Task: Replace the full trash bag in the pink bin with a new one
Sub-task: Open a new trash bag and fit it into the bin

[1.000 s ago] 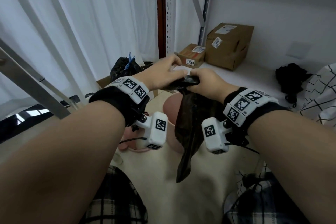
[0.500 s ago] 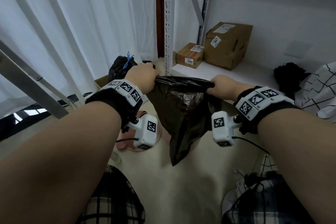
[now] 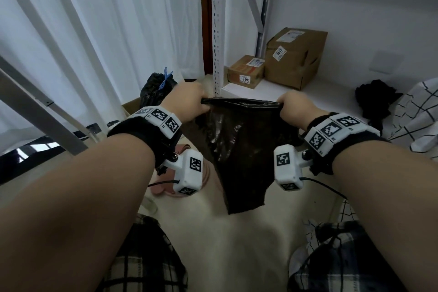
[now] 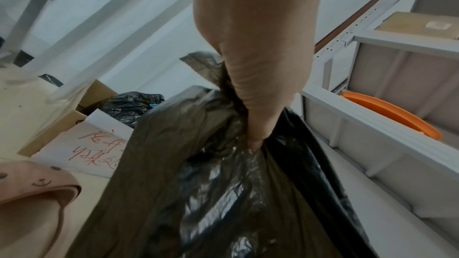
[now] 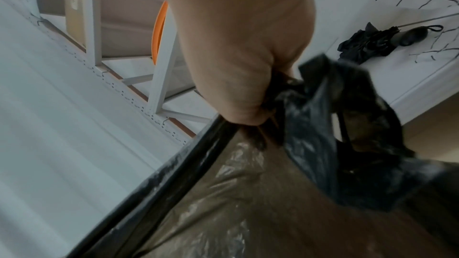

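New trash bag: a thin, dark, see-through plastic trash bag (image 3: 239, 149) hangs in the air in front of the person, its top edge stretched flat between the two hands and its empty body tapering down to a narrow bottom above the pale floor.
Left hand: the left hand (image 3: 187, 102) is closed in a fist around the left corner of the bag's top edge, with bunched plastic gripped between curled fingers (image 4: 255, 105).
Right hand: the right hand (image 3: 296, 108) is likewise clenched on the right corner of the top edge, crumpled plastic gathered in its grip.
Pink bin: the pink bin (image 4: 32, 189), with a small drawn face on its side, stands on the floor below and to the left of the hanging bag, partly hidden behind the left wrist in the head view.
Full bag: a tied black trash bag (image 3: 156, 87) with a blue tie sits in a cardboard box (image 4: 62, 117) near the white curtain, beyond the left hand.
Shelf: a white metal shelf (image 3: 331, 92) behind the bag carries two brown parcels (image 3: 294, 57) and a folded black umbrella (image 5: 387, 40).
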`<state>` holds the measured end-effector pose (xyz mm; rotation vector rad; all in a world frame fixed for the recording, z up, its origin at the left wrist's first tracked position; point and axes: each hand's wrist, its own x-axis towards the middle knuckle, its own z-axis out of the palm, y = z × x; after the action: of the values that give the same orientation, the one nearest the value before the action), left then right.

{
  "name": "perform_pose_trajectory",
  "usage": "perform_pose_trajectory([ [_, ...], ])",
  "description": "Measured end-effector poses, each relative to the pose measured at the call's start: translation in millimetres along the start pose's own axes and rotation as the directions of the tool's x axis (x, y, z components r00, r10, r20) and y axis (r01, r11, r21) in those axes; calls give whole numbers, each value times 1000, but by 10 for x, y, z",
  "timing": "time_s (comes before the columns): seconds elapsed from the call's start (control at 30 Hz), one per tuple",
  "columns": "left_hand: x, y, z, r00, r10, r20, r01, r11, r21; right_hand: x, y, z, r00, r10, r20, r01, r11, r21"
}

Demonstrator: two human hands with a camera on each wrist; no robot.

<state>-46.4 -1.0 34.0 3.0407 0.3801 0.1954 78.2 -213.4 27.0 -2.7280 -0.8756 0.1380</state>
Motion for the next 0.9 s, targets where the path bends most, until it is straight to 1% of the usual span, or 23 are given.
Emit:
perform_pose_trajectory([
  [0.07, -18, 19, -5, 999, 27, -38, -31, 994, -104, 6, 23, -7, 999, 41, -4, -41, 999, 25],
  [0.13, -58, 55, -36, 992, 29, -119, -46, 988, -145, 14, 29, -13, 997, 56, -53, -53, 997, 56],
  [0.17, -69, 64, -46, 990, 33, -137, -52, 989, -142, 28, 32, -19, 993, 61, -96, -54, 996, 72],
  [0.23, -72, 56, -36, 989, 55, -134, -66, 995, -81, 58, 50, -45, 981, 73, -182, -55, 993, 104],
  [0.27, -71, 41, -17, 990, 57, -129, -62, 998, -34, 65, 58, -63, 978, 82, -190, -60, 991, 117],
  [0.33, -85, 5, 31, 991, 6, -133, 0, 999, 42, 51, 61, -70, 990, 52, -129, -41, 995, 88],
  [0.4, -87, -18, 64, 992, -55, -116, 67, 993, 98, -8, 39, -56, 998, -16, -56, 15, 1000, -8],
  [0.5, -68, -32, 81, 991, -115, -66, 126, 970, 210, -54, 2, -5, 999, -41, -7, 39, 988, -149],
  [0.57, -69, -71, 96, 988, -148, -50, 156, 939, 305, -14, 0, 29, 999, -14, -41, 4, 974, -227],
  [0.63, -88, -130, 116, 981, -190, -50, 195, 915, 354, 3, 54, 52, 995, 82, -59, -94, 971, -222],
  [0.7, -97, -182, 125, 975, -211, -64, 220, 912, 347, 8, 150, 71, 986, 162, -31, -165, 969, -185],
  [0.73, -93, -198, 123, 978, -192, -82, 209, 922, 325, 8, 179, 68, 984, 176, -1, -173, 966, -192],
  [0.77, -84, -198, 121, 984, -144, -106, 169, 943, 285, 4, 186, 71, 982, 186, 34, -174, 960, -220],
  [0.83, -67, -118, 92, 991, 10, -135, 6, 992, 123, 2, 164, 86, 981, 173, 89, -145, 956, -255],
  [0.87, -62, -37, 74, 988, 87, -125, -84, 996, 28, -8, 108, 90, 985, 118, 128, -90, 975, -201],
  [0.9, -57, 55, 55, 983, 151, -105, -155, 987, -33, -14, 28, 85, 987, 18, 160, -5, 997, -82],
])
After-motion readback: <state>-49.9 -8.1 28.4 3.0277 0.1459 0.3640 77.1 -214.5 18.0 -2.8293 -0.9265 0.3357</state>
